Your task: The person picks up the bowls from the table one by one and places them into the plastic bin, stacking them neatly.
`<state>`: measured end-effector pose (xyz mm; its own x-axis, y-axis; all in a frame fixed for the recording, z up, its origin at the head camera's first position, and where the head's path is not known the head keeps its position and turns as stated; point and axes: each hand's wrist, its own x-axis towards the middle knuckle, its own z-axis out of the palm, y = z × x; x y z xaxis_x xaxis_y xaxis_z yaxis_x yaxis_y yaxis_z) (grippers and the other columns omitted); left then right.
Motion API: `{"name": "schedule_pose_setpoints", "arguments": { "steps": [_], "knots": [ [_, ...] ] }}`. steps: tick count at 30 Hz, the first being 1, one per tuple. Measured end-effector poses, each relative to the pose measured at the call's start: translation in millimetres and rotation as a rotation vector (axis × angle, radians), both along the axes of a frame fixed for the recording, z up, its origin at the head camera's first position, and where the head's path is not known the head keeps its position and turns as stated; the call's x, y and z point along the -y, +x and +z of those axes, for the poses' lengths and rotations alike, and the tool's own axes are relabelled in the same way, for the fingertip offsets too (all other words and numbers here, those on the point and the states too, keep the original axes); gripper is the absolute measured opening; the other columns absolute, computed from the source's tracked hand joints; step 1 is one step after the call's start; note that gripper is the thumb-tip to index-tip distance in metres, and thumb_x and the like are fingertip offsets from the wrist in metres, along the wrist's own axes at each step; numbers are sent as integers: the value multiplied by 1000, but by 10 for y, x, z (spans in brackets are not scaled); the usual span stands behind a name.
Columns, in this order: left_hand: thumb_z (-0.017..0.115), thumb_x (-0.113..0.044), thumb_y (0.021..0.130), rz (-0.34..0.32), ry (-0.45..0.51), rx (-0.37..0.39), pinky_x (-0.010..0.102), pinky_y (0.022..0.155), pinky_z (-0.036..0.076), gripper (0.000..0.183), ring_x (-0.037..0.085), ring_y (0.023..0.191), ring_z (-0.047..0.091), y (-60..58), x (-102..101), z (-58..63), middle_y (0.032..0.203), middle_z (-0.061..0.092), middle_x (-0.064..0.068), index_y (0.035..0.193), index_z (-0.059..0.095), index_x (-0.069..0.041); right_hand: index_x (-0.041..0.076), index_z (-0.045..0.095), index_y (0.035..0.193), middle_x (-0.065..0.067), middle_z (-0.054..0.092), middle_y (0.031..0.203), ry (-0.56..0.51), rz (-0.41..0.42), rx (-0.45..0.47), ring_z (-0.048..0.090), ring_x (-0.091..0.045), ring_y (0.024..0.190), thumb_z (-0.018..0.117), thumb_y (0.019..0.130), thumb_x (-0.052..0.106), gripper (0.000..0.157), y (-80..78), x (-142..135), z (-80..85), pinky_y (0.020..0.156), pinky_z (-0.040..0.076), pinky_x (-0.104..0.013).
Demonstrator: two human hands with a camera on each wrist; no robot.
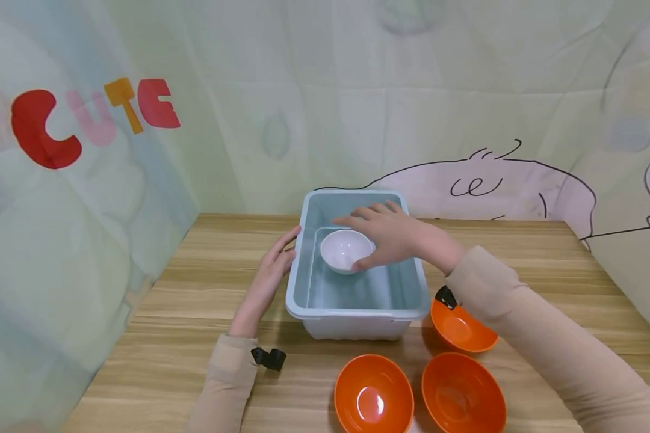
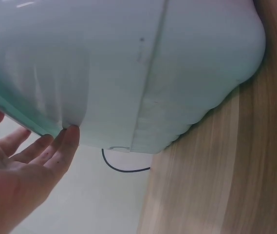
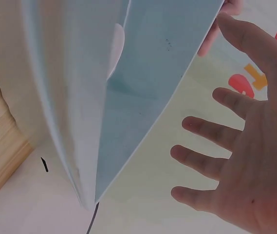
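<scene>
A pale blue plastic bin (image 1: 357, 315) stands upright on the table, and a small white bowl (image 1: 342, 248) sits inside it. My right hand (image 1: 381, 234) hovers over the bin with its fingers spread, just above and right of the white bowl. In the right wrist view this hand (image 3: 255, 141) holds nothing, and only an edge of the white bowl (image 3: 116, 51) shows past the bin wall. My left hand (image 1: 271, 270) is at the bin's left side. Its extended fingertips (image 2: 70, 134) touch the outer wall by the rim in the left wrist view.
Three orange bowls stand near the bin's front right: one (image 1: 374, 391) in front, another (image 1: 463, 394) beside it, and a third (image 1: 460, 328) partly under my right forearm. The wooden table (image 1: 195, 300) ends at a printed cloth backdrop (image 1: 281, 120).
</scene>
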<state>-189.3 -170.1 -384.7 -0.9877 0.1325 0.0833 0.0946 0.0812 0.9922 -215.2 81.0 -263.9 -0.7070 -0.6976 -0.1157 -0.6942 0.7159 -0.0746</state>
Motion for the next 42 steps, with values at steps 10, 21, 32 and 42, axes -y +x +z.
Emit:
{"name": "schedule_pose_setpoints", "arguments": {
  "steps": [10,21,32,42],
  "knots": [
    [39,-21,100,10,1,2,44,107,39,47,27,130,51,4,-8,-22,146,47,9,147,39,-28,31,30,150,-6,40,150,-57,-12,-60,31,-33,139,68,81,53,82,116,-174,16,112,18,-67],
    [38,-22,100,0,10,3,45,108,38,48,27,131,51,7,-24,-21,144,50,15,147,38,-28,29,35,148,-5,41,148,-137,-7,-142,32,-29,140,69,82,48,76,215,-443,-46,112,15,-67],
    [40,-23,100,11,2,-8,44,111,35,47,23,133,47,8,-14,-3,152,40,-1,147,39,-28,30,34,148,-6,35,153,-217,2,-158,28,-30,141,67,84,47,73,312,-613,-123,116,14,-59],
    [41,-26,100,12,-3,14,46,110,36,47,25,130,51,8,-12,-8,144,50,12,147,39,-30,26,35,148,-9,34,153,-276,-12,-166,30,-33,140,67,85,45,73,385,-771,-245,113,15,-63]
  ]
}}
